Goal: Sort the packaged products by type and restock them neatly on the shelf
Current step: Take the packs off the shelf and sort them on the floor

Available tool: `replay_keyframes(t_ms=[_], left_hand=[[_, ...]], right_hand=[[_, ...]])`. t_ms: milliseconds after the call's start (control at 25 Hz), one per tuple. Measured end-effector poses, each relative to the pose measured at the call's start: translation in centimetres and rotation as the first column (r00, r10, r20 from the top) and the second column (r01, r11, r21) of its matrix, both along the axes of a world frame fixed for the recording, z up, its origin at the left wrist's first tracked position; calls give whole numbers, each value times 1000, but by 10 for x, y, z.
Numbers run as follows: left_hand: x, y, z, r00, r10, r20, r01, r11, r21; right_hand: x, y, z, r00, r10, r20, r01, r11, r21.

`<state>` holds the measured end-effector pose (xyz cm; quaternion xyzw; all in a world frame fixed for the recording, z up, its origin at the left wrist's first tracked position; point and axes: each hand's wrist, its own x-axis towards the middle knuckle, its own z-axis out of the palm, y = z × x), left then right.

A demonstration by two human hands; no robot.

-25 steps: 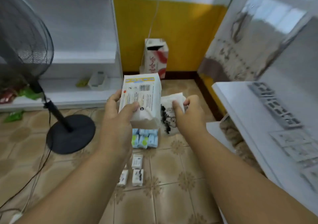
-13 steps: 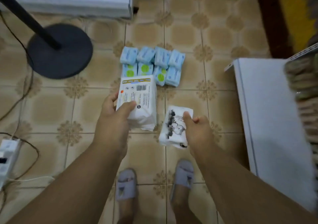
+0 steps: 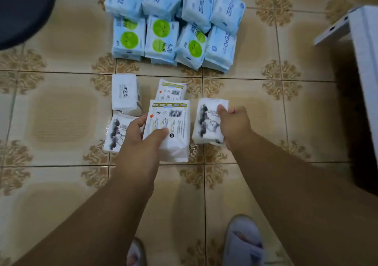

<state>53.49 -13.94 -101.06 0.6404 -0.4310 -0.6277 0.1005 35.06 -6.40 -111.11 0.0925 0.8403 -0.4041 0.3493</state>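
The left hand (image 3: 141, 136) grips a white tissue pack with a barcode (image 3: 169, 126), thumb curled over its front and fingers round its left edge. The right hand (image 3: 233, 124) pinches a white pack with a black ink drawing (image 3: 206, 122) at its top right corner. Both packs sit low over the tiled floor (image 3: 61, 112); whether they touch it cannot be told.

At 12 o'clock from the barcode pack lies a second barcode pack (image 3: 171, 90). At 10 o'clock is a plain white pack (image 3: 125, 94), and at 9 o'clock, partly behind the left hand, another ink-drawing pack (image 3: 116, 134).

Farther toward 12 o'clock, blue packs (image 3: 169, 22) crowd together in two rows, some marked with green circles. A dark round base (image 3: 22, 8) fills the 10 o'clock corner, a white shelf (image 3: 366, 46) stands at 2 o'clock, and slippers (image 3: 243, 239) show at 6 o'clock.
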Motion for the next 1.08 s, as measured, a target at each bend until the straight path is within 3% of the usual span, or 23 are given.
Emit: replay_keyframes(t_ms=[160, 280, 400, 480, 600, 800, 920, 1080], left_hand=[[-6, -2, -47, 998, -63, -7, 63, 998, 20], [-16, 7, -48, 997, -73, -6, 73, 997, 24], [-27, 28, -37, 979, -200, 37, 201, 980, -17], [-30, 44, -40, 940, -335, 70, 336, 942, -16], [-29, 54, -55, 802, -564, 196, 584, 810, -53], [-23, 51, -58, 731, -635, 251, 670, 738, -85], [-14, 56, -8, 736, -610, 292, 671, 714, -200], [-16, 66, 145, 774, -580, 254, 632, 690, -352]], right_hand=[[-29, -33, -48, 993, 109, 56, -107, 994, -32], [-5, -7, -15, 980, 175, 93, -166, 982, -93], [41, 38, 25, 940, 223, 260, -171, 963, -208], [55, 64, 26, 930, 183, 319, -106, 964, -244], [54, 82, -1, 956, 129, 263, -84, 981, -177], [43, 73, -57, 955, 210, 209, -193, 976, -100], [49, 69, 9, 935, 324, 142, -323, 946, -33], [62, 74, 195, 909, 410, -70, -414, 907, -70]])
